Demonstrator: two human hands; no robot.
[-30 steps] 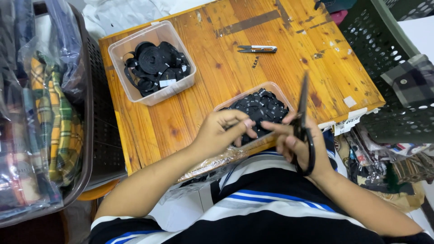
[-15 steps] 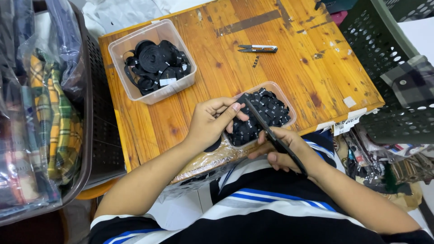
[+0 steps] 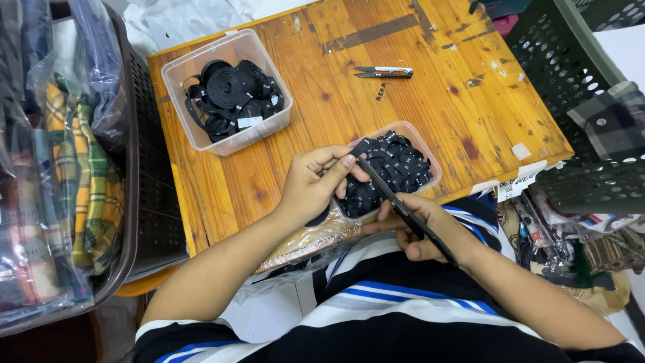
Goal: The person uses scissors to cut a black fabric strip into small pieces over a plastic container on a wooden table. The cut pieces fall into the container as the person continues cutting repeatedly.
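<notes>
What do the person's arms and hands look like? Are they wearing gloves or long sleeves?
No gloves and no long sleeves. The left hand and right hand are bare, and both forearms are uncovered up to the elbow. No rings, watch or bracelets show. The person wears a dark shirt with white and blue stripes across the front, and its short sleeves end high up on the arms.

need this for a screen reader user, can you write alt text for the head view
Seen from above, a right hand works black scissors at a black strip pinched by the left hand, over a clear tub of cut black labels. A second tub of black ribbon rolls and small snips lie on the wooden table.
</notes>
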